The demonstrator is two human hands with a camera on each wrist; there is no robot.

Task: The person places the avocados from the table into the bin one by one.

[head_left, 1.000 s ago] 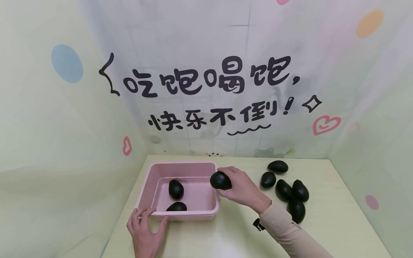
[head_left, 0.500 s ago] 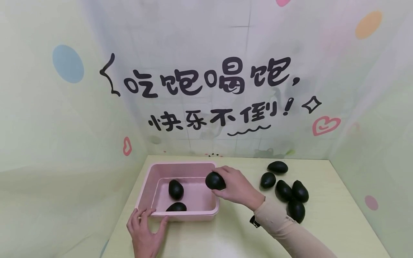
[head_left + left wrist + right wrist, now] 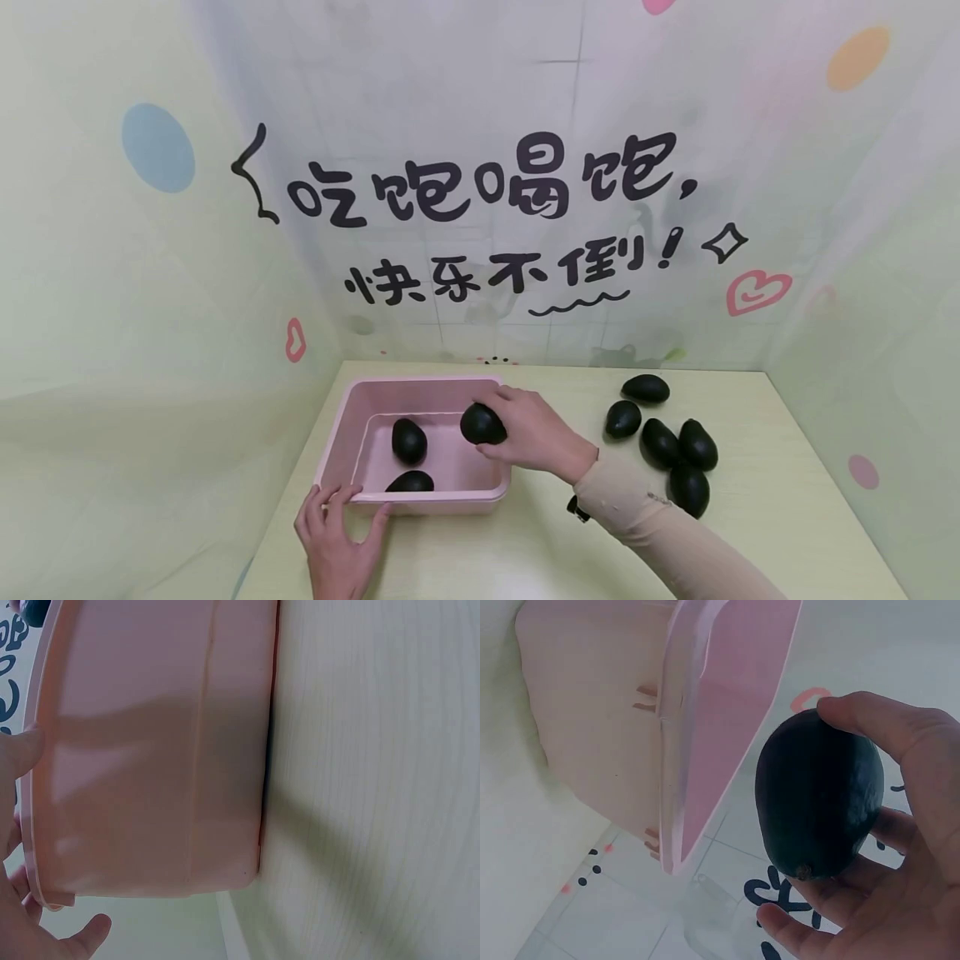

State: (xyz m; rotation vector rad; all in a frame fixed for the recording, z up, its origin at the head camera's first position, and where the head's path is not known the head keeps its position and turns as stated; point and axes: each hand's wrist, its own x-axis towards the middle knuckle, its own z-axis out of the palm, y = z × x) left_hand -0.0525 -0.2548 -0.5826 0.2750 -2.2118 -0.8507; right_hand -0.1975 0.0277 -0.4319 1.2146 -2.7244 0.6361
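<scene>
1. The right hand [image 3: 532, 429] grips one dark fruit [image 3: 482, 424], just below and near the middle of the head view. Its thumb and fingers curl around the fruit.
2. In the head view, this fruit shows in front of the right part of the inside of the pink box [image 3: 427, 396]. Its long way looks like it runs mostly left to right, but the hand hides part of it.
3. In the right wrist view, the same fruit stands long way up and down. The end with the little brown stem spot [image 3: 803, 871] points to the bottom of the frame, a bit left. The thumb touches the top end. A gap shows between the fruit and the box rim.
4. The left hand [image 3: 337, 533] holds the box at its lower left corner, with fingers over the rim and the thumb on the front.
5. Inside the box, the upper fruit [image 3: 409, 442] lies long way nearly up and down. The lower fruit [image 3: 414, 482] lies more left to right, and the rim hides its bottom part.
6. Five more fruits [image 3: 661, 442] lie on the pale table [image 3: 780, 500] at the right of the head view. The top one lies left to right.
7. The right arm wears a tan sleeve [image 3: 645, 517].
</scene>
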